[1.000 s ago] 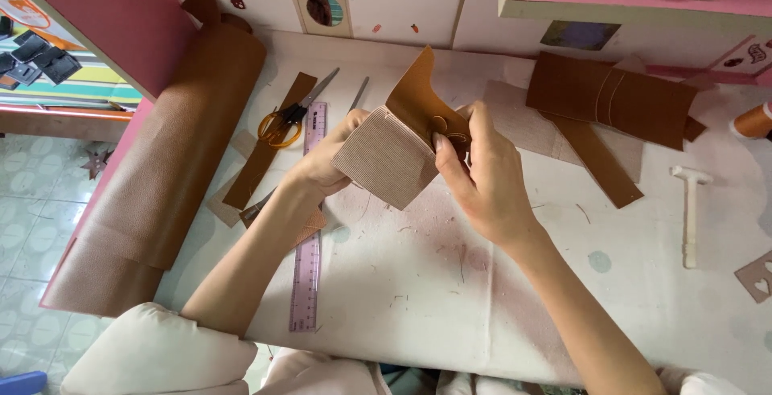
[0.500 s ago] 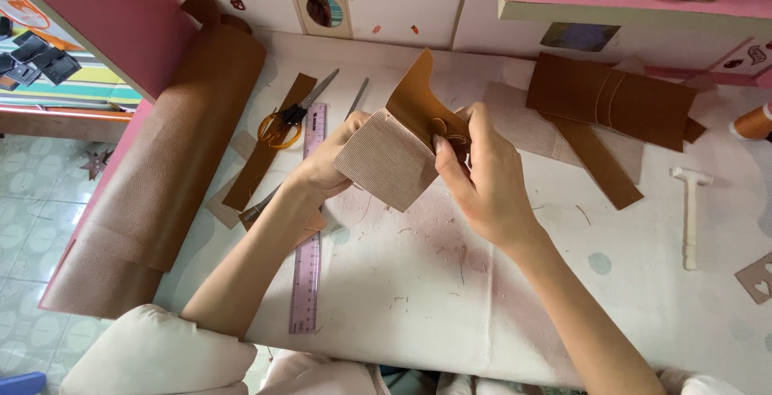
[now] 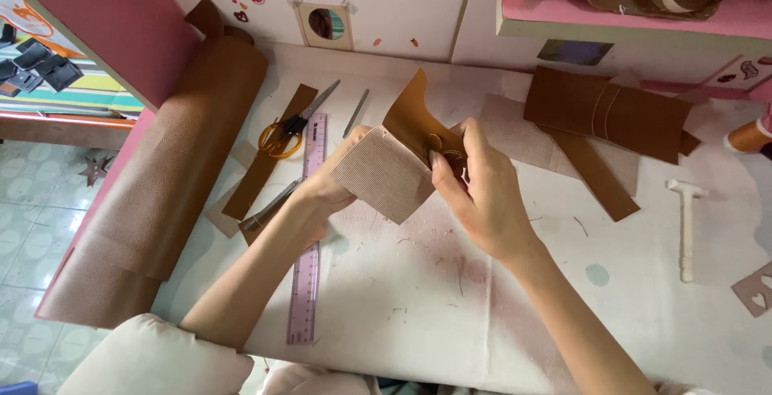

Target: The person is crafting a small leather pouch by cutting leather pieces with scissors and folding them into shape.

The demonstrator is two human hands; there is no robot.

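Both hands hold a folded piece of tan-brown leather with a pale ribbed backing (image 3: 384, 171) above the middle of the white worktop (image 3: 418, 314), clear of its surface. The left hand (image 3: 334, 178) supports the piece from the left and beneath, its grip closed on the pale ribbed side. The right hand (image 3: 482, 198) is at the right edge of the piece, its grip closed with thumb and fingertips pinched on the brown flap where a small round fitting shows; what the fingertips press there is too small to tell. A brown flap of the piece stands upward between the two hands. On the worktop to the left of the hands lie a translucent pink plastic ruler (image 3: 308, 258), running lengthwise toward the person, a pair of orange-handled scissors (image 3: 288, 131), a long brown leather strip (image 3: 269, 154) and a slim metal tool (image 3: 355, 112). A large roll of brown leather (image 3: 161, 194) lies along the left edge of the worktop. To the right of the hands lie a folded dark brown leather sheet (image 3: 611, 113), a second brown strip (image 3: 591, 174) under it, and a white plastic hammer (image 3: 686, 226), well apart from the right hand.
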